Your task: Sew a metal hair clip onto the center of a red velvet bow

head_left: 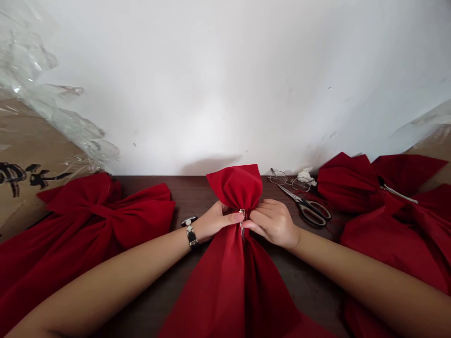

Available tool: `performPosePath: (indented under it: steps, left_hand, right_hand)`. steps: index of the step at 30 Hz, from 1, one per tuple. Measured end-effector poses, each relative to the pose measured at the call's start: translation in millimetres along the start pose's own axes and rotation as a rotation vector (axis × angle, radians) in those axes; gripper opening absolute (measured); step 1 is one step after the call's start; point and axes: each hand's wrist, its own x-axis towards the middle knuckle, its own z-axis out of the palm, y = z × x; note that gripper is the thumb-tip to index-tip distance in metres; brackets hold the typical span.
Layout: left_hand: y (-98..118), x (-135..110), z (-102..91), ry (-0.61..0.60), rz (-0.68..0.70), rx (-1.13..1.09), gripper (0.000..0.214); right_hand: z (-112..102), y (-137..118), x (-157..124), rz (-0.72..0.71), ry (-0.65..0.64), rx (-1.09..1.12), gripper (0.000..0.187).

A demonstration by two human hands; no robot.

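Observation:
Red fabric (225,281) stands gathered into a narrow waist in the middle, its top fanned out like half a bow. A small silver metal clip (242,224) lies along the gather, partly covered by fingers. My left hand (220,218) grips the gather from the left, thumb pressed over the clip. From the right, my right hand (273,223) is closed at the same spot, its thumb and curled fingers at the clip and cloth. What the hidden fingertips touch behind the fabric cannot be seen.
A finished-looking red bow (102,211) lies left, more red fabric (387,220) with a silver clip (400,192) right. Scissors (310,209), eyeglasses (278,177) and crumpled white tissue (306,176) sit near the wall (225,84). A plastic-draped cardboard box (31,150) borders the dark table (190,188).

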Motion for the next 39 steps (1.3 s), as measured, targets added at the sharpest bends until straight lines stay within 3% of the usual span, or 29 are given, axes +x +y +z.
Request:
performPosePath:
  steps: [4,7,10,15,19,25,35,39]
  left_hand:
    - [1,-1,-0.2,0.013,-0.017,-0.109,0.046]
    - [1,-1,-0.6,-0.015,-0.037,-0.158,0.046]
    - [1,-1,0.7,-0.010,-0.033,-0.172,0.048]
    - [-1,-2,2.6,0.099,0.039,-0.068,0.043]
    - [-5,-3,-0.6,0.230,0.136,0.109,0.045]
    - [-5,-6,-1.4,0.254,0.201,0.281,0.040]
    - [0,-6,2.2,0.285,0.147,0.227,0.035]
    - [-5,-7,-1.0,0.320,0.105,0.179,0.042]
  right_hand:
    - [-8,5,5,0.177,0.037,0.127,0.037]
    - [-14,12,10,0.317,0.096,0.218,0.023]
    - [-15,17,13,0.391,0.079,0.313,0.012]
    - [-12,11,15,0.524,0.068,0.391,0.011]
    - [-11,-3,19,0.552,-0.086,0.447,0.014]
    - [-16,-14,25,0.589,-0.223,0.428,0.011]
    - [-17,-25,21,0.692,-0.296,0.376,0.013]
    - [-16,-26,18,0.694,-0.310,0.360,0.014]
